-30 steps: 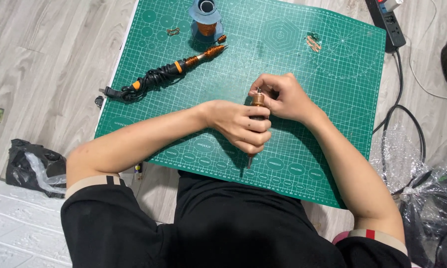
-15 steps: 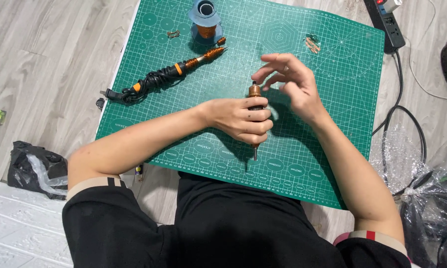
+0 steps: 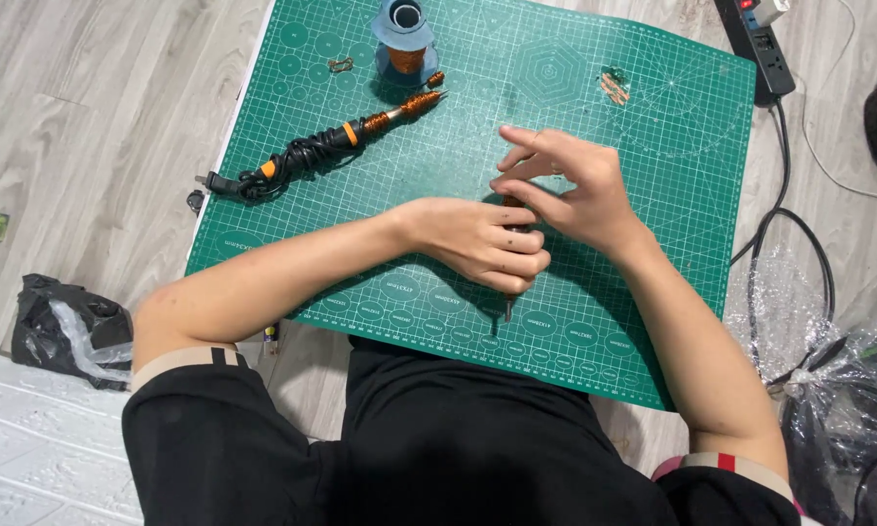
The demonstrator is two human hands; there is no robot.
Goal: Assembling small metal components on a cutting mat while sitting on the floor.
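My left hand (image 3: 485,244) is closed around a thin dark tool (image 3: 508,308) whose tip pokes out below the fist, over the green cutting mat (image 3: 653,136). Copper wire is wound on the tool's upper end, mostly hidden by my fingers. My right hand (image 3: 567,185) hovers just above that end with fingers spread and curled, touching or nearly touching it. A soldering iron (image 3: 331,146) with an orange band, a coiled black cord and copper wire wound near its tip lies at the mat's upper left. A blue spool of copper wire (image 3: 403,39) stands behind it.
A small metal clip (image 3: 340,65) and a scrap of copper wire (image 3: 613,87) lie on the mat. A black power strip (image 3: 760,44) and cables (image 3: 784,234) run along the right. Plastic bags lie at left (image 3: 68,331) and right (image 3: 847,390) on the wooden floor.
My right hand let go of the tool's copper-wound top and lifted, fingers spreading. My left hand kept its grip on the tool and stayed in place.
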